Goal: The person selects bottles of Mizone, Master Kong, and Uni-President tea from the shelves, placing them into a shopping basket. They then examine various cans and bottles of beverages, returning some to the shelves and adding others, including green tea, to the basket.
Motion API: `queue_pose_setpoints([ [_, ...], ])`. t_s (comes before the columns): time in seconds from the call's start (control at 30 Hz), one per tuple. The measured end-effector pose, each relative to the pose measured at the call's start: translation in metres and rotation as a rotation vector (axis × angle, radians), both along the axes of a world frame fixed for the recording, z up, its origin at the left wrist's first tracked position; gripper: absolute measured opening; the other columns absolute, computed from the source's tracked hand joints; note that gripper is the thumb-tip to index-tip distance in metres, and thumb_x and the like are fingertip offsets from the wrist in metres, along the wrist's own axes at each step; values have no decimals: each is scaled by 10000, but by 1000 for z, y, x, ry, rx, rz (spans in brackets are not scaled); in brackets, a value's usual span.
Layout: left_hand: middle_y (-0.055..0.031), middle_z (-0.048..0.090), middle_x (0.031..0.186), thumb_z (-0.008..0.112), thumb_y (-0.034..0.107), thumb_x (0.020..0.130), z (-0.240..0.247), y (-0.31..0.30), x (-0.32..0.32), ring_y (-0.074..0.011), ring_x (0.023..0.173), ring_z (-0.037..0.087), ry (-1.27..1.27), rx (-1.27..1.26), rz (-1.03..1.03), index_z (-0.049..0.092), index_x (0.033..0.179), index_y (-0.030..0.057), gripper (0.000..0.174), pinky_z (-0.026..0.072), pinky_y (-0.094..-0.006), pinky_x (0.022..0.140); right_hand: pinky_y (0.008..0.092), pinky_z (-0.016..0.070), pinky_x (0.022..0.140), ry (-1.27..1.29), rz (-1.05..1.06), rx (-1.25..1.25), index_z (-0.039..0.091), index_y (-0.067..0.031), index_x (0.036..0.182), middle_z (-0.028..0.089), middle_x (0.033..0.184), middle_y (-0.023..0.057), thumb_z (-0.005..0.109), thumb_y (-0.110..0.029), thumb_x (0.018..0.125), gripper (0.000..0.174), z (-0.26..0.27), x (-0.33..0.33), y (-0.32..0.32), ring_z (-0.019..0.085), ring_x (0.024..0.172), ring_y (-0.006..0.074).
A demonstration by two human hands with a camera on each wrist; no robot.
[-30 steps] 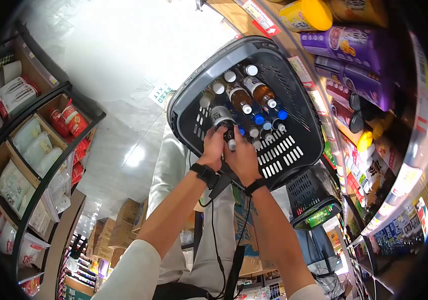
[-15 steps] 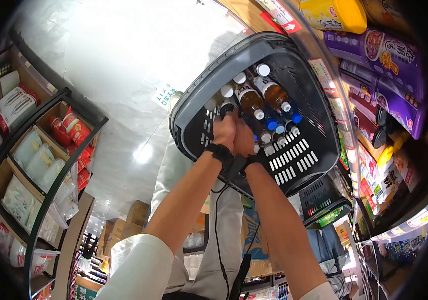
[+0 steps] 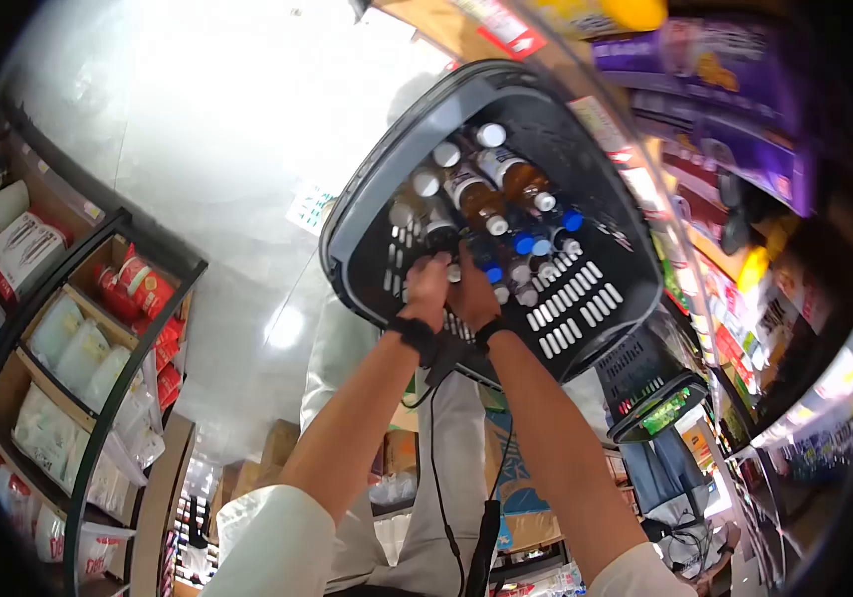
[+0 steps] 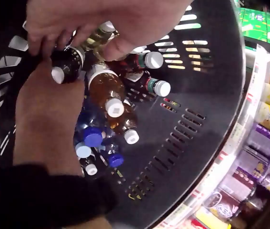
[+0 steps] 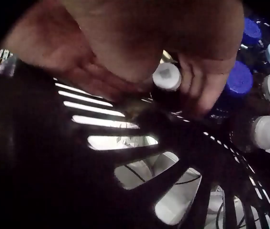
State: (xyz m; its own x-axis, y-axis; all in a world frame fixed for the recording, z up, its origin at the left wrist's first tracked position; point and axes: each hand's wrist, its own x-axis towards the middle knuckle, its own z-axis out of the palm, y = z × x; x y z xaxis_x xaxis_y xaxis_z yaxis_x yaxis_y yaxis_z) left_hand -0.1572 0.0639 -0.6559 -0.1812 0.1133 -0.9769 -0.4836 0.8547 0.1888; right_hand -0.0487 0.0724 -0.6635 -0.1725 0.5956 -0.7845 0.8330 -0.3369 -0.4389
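Where the basket [image 3: 379, 181] hangs: above a shiny grey floor [image 3: 227, 269], in a shop aisle, in front of the wearer's pale trouser legs [image 3: 329, 348].
Left shelf [image 3: 113, 403]: white packs [image 3: 78, 343] and red packs [image 3: 148, 284] in wooden sections.
Right shelf [image 3: 650, 189]: purple packs [image 3: 735, 129] close beside the basket, with labels along the edge.
Dark bottle [image 3: 439, 237]: inside the basket, by its perforated near-left side; its white cap [image 5: 167, 76] points towards the wearer, its body running away, slanting slightly left in the head view. Whether its base touches the basket floor cannot be told.
Left hand [image 3: 428, 289]: fingers curled at the dark bottle, gripping it from the left.
Right hand [image 3: 473, 289]: gripping the same bottle from the other side, fingers bent along it near the cap.
Brown bottles [image 3: 476, 204]: just right of the dark bottle, caps also towards the wearer.
Blue caps [image 3: 573, 220]: on bottles crowding the right hand's side.
Hindrances: neighbouring bottles press close, and the right forearm [image 4: 49, 124] covers part of the basket in the left wrist view.
Second basket [image 3: 690, 388]: beyond the first at lower right, something green within.
Cartons [image 3: 267, 448]: low behind the legs.
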Motion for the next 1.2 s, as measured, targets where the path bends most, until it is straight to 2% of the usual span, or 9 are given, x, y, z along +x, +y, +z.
queue_pose_setpoints([
  [0.17, -30, 658, 953, 603, 238, 872, 72, 2, -10, -161, 839, 580, -78, 116, 140, 713, 1040, 95, 246, 433, -299, 670, 393, 541, 806, -44, -68, -7, 517, 49, 1346, 722, 973, 210, 745, -291, 869, 629, 62, 43, -12, 707, 887, 332],
  [0.3, -89, 538, 1378, 610, 369, 927, 131, -8, -48, -258, 1297, 513, -263, 87, 59, 530, 1346, 85, 513, 358, -462, 1067, 314, 531, 751, 152, -291, -58, 641, 26, 1182, 731, 924, 143, 730, -238, 900, 395, 176, 60, -4, 696, 826, 208],
  [0.47, -128, 507, 1453, 520, 319, 985, 252, -16, -120, -273, 1342, 502, -267, 322, 77, 450, 1423, 48, 519, 365, -451, 1120, 271, 527, 763, 237, -448, 344, 636, 11, 1165, 680, 948, 61, 709, -109, 927, 276, 330, 114, -2, 639, 860, 113],
  [0.63, -86, 556, 1400, 546, 342, 949, 337, -37, -185, -257, 1302, 528, -247, 398, 258, 480, 1371, 75, 503, 403, -430, 1081, 264, 525, 769, 413, -649, 810, 527, -9, 1317, 618, 1107, 58, 754, 18, 851, 519, 488, 165, 34, 615, 939, 112],
  [0.7, -77, 562, 1388, 525, 340, 962, 368, -52, -193, -255, 1292, 534, -230, 488, 287, 483, 1362, 83, 477, 413, -425, 1066, 289, 535, 812, 251, -462, 1149, 484, 3, 1368, 599, 1216, 98, 757, 16, 848, 587, 527, 180, 75, 620, 1046, 173],
  [0.77, -73, 566, 1379, 507, 340, 973, 405, -56, -205, -253, 1283, 539, -210, 542, 317, 485, 1355, 87, 459, 419, -421, 1057, 356, 525, 888, 410, -785, 992, 517, -17, 1378, 608, 1276, 159, 790, -123, 852, 602, 602, 148, 114, 625, 1116, 263],
  [0.9, -75, 578, 1349, 491, 335, 984, 463, -74, -201, -259, 1255, 552, -192, 586, 305, 485, 1337, 76, 438, 428, -419, 1041, 456, 469, 986, 36, -311, 872, 629, -41, 1278, 644, 1285, 210, 699, -521, 873, 632, 586, 172, 201, 612, 1151, 377],
  [1.03, -81, 586, 1329, 497, 332, 982, 511, -93, -201, -269, 1235, 560, -110, 625, 269, 486, 1327, 65, 437, 435, -425, 1030, 435, 454, 999, 162, -368, 1210, 655, -58, 1240, 657, 1269, 195, 669, -453, 891, 528, 590, 152, 222, 593, 1179, 361],
  [1.2, -84, 601, 1306, 513, 333, 974, 527, -118, -203, -271, 1214, 569, -62, 630, 327, 491, 1321, 64, 439, 443, -437, 1016, 390, 552, 803, 403, -679, 1001, 734, -22, 964, 749, 925, 152, 812, -290, 752, 351, 600, 156, 195, 718, 911, 304],
])
